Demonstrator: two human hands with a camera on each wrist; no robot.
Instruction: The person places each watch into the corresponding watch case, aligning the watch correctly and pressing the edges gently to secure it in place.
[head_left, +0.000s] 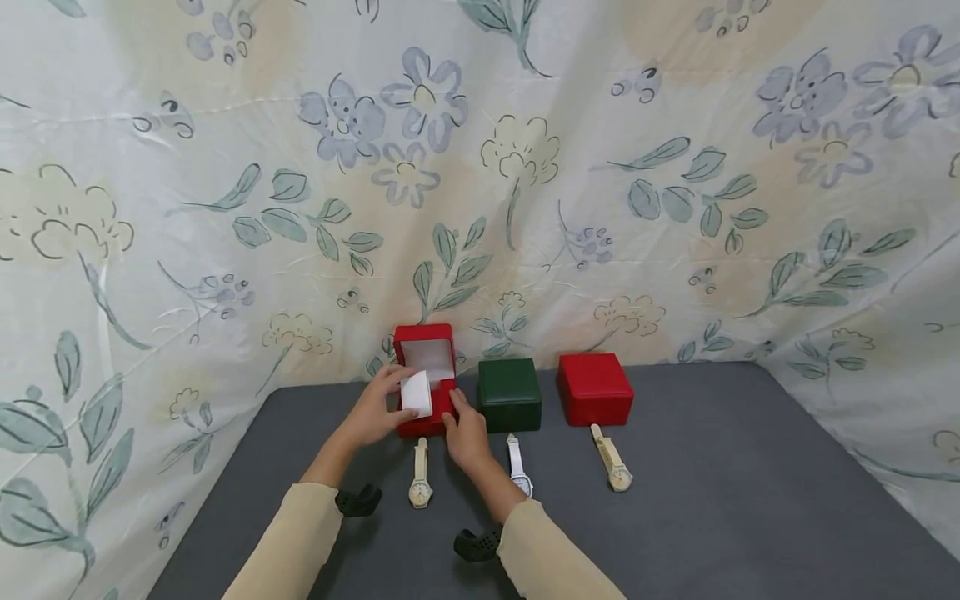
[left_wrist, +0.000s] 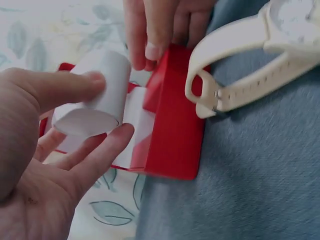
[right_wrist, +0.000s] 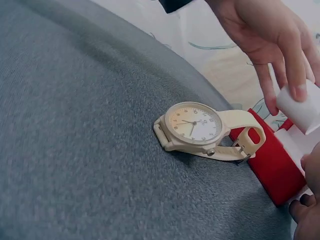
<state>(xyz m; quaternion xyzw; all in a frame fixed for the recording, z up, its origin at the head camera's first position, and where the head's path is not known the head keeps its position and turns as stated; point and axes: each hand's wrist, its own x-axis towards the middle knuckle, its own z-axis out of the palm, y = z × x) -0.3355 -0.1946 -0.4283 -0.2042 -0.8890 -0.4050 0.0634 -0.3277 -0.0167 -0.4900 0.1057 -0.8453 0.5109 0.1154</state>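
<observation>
Between thumb and fingers, my left hand (head_left: pixel 375 408) pinches a white watch cushion (left_wrist: pixel 95 95) just above an open red watch box (head_left: pixel 426 332). The box's lid stands up, showing a pale lining. My right hand (head_left: pixel 468 433) touches the right side of that box, its fingers at the edge. In front of the box lies a cream wristwatch (right_wrist: pixel 195 125) with its strap buckled in a loop. A white wristwatch (head_left: pixel 519 468) lies beside my right forearm, partly hidden by it.
A closed green box (head_left: pixel 510 393) stands right of the open one. Further right are a closed red box (head_left: pixel 596 388) and another cream watch (head_left: pixel 613 460) before it. All rest on a grey table (head_left: pixel 712 500) against a floral cloth backdrop (head_left: pixel 570 183).
</observation>
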